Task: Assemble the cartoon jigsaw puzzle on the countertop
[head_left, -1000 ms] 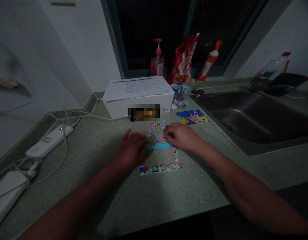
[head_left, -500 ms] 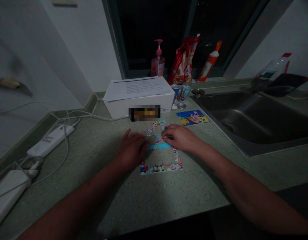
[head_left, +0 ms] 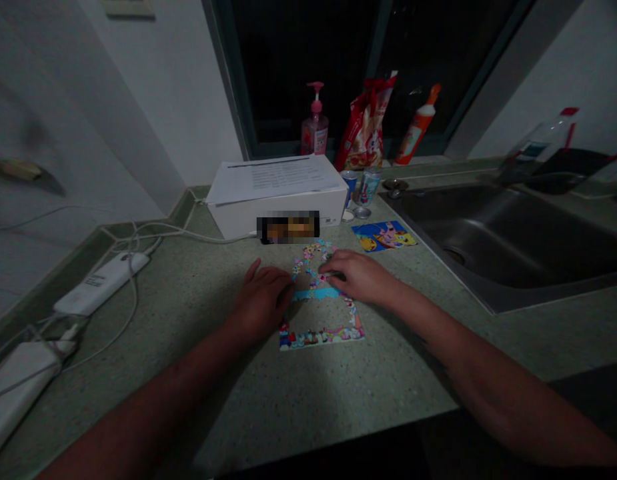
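A partly assembled jigsaw frame (head_left: 322, 333) lies on the green speckled counter (head_left: 308, 400), with loose colourful pieces (head_left: 311, 257) heaped just beyond it. My left hand (head_left: 263, 297) rests flat on the frame's left edge, fingers together and slightly curled over the pieces. My right hand (head_left: 355, 275) lies over the frame's upper right corner, fingers bent, its fingertips pinching at a small piece near the loose heap. What it pinches is too small and dark to name.
A white box (head_left: 278, 200) with papers on top stands behind the puzzle. A picture card (head_left: 384, 235) lies to the right, beside small cans (head_left: 368, 185). The steel sink (head_left: 508, 240) fills the right. Power strips (head_left: 101, 283) and cables lie left. Bottles and a red bag line the window sill.
My right hand has slid a little leftward, toward the loose pieces. My left hand has stayed on the frame's left edge.
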The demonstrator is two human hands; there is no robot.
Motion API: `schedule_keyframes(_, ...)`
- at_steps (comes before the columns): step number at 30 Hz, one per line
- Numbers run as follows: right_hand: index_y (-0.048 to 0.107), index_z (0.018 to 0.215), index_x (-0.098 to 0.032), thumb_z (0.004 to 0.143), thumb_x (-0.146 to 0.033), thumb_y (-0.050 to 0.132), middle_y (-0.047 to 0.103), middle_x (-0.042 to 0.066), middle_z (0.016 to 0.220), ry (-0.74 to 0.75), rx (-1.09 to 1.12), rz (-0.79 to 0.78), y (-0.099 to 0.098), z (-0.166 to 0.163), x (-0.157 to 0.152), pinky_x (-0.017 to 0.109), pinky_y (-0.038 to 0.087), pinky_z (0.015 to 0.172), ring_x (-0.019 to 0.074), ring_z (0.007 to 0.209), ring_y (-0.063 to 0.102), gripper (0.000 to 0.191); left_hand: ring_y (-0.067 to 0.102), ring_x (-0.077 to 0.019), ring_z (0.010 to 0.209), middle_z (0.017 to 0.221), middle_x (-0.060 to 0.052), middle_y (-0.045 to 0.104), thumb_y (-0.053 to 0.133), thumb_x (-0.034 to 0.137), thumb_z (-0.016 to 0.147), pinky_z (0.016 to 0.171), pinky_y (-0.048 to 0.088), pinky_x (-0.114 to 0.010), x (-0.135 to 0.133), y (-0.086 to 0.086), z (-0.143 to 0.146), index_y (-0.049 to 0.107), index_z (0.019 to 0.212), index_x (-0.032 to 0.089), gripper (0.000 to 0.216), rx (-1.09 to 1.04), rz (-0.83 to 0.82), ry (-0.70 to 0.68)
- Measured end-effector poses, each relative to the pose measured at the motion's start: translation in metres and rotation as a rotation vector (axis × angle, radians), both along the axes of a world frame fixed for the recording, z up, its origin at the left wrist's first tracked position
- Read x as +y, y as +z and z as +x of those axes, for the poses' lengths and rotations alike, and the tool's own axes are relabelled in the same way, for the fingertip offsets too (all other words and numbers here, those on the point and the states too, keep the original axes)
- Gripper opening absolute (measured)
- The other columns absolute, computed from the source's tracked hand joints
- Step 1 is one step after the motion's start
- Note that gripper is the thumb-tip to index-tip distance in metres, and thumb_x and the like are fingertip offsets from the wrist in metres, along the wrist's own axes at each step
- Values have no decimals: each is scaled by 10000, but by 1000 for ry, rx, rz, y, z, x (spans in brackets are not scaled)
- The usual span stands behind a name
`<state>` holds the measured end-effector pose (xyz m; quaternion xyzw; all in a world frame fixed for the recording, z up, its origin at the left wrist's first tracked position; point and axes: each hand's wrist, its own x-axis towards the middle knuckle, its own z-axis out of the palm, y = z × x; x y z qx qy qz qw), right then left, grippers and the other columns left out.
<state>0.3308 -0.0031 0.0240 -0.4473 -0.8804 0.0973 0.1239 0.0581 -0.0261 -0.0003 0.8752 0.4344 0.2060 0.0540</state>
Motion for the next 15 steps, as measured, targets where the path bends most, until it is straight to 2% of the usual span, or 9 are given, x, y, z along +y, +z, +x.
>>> schedule_keyframes(2,779,1196,-197,1002,-210,619,731,105,1067,15,13,-9,-2,1,1,394,493,1044,245,1093,674,252,676,-249,1165,1180,-44,768,600,209,994,1287,211,-588,0,1,0,719,1122,236,177,4,-6,-1)
schedule_keyframes(6,778,1181,-210,997,-230,629,717,99,1061,7,15,-27,-3,2,3,367,507,966,241,1073,663,238,677,-252,1162,1180,-49,767,595,204,993,1283,217,-592,0,1,0,719,1115,229,175,15,-15,-2)
schedule_keyframes(15,761,1067,-206,908,-167,655,694,88,1043,-36,10,-55,3,-5,4,341,481,895,229,994,651,195,684,-249,1134,1165,-56,763,599,205,978,1264,266,-586,1,1,2,696,1116,232,172,-43,0,18)
